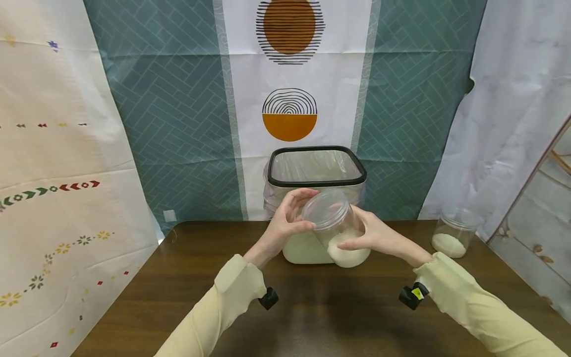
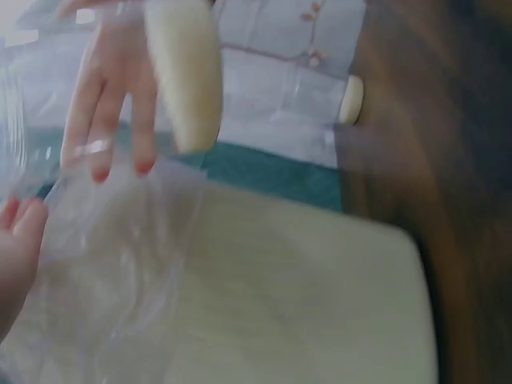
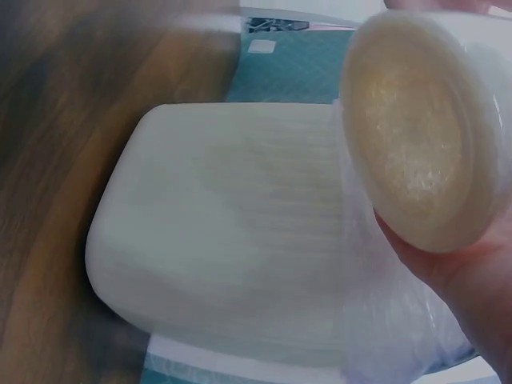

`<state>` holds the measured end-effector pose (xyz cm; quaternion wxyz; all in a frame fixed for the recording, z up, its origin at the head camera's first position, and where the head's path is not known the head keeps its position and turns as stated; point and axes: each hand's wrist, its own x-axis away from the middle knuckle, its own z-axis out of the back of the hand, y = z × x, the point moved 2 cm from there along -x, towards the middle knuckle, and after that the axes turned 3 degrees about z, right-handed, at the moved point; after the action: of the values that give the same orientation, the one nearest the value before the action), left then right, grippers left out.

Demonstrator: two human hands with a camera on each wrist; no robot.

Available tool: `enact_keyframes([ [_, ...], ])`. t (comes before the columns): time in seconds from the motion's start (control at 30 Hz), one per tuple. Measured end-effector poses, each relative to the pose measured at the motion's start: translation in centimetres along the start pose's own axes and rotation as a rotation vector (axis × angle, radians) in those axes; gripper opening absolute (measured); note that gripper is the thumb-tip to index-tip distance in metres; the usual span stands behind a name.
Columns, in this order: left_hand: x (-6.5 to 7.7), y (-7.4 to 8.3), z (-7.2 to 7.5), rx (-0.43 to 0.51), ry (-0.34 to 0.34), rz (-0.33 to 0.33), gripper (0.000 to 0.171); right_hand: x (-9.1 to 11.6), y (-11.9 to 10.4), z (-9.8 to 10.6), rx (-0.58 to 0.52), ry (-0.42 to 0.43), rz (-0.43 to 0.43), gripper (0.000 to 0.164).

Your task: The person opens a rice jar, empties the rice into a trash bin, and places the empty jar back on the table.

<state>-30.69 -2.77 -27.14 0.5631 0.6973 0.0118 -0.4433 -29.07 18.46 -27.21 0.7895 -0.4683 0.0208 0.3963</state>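
A clear plastic jar with white grains in its lower part is held tilted in the air, its top leaning left. My right hand grips the jar's body low on the right. Around its threaded top end curve the thumb and fingers of my left hand. Whether a clear lid covers the mouth I cannot tell. Behind the jar stands a pale bin with a black rim and a plastic liner. The right wrist view shows the jar's round base close up.
A second clear jar, with white grains at its bottom, stands at the right back of the brown wooden table. Patterned cloths hang behind the table and along both sides.
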Motion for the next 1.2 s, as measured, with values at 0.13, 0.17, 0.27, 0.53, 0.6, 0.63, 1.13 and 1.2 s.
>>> enact_keyframes([
  [0.13, -0.7, 0.3, 0.4, 0.017, -0.157, -0.014, 0.091, 0.0, -0.2, -0.1, -0.053, -0.034, 0.012, 0.074],
  [0.17, -0.9, 0.4, 0.5, 0.016, -0.178, -0.01, 0.092, -0.1, -0.3, -0.1, -0.06, -0.039, 0.016, 0.074],
  [0.27, -1.2, 0.5, 0.5, 0.0, -0.209, 0.024, 0.094, -0.2, -0.3, -0.1, -0.08, -0.056, 0.032, 0.073],
  [0.53, -1.8, 0.6, 0.2, -0.03, -0.196, 0.071, 0.087, -0.3, -0.1, 0.1, -0.12, -0.077, 0.057, 0.071],
  [0.6, -1.8, 0.5, 0.1, -0.032, -0.187, 0.073, 0.085, -0.3, 0.0, 0.2, -0.116, -0.074, 0.057, 0.072],
  [0.63, -1.9, 0.5, 0.1, -0.035, -0.182, 0.074, 0.085, -0.3, 0.0, 0.2, -0.114, -0.075, 0.058, 0.072],
  [1.13, -1.2, -0.3, 0.0, -0.091, -0.042, 0.104, 0.085, -0.4, 0.3, -0.3, -0.056, -0.004, 0.025, 0.075],
  [1.2, -1.1, -0.4, -0.1, -0.099, -0.021, 0.107, 0.081, -0.5, 0.4, -0.5, -0.06, 0.009, 0.022, 0.074],
])
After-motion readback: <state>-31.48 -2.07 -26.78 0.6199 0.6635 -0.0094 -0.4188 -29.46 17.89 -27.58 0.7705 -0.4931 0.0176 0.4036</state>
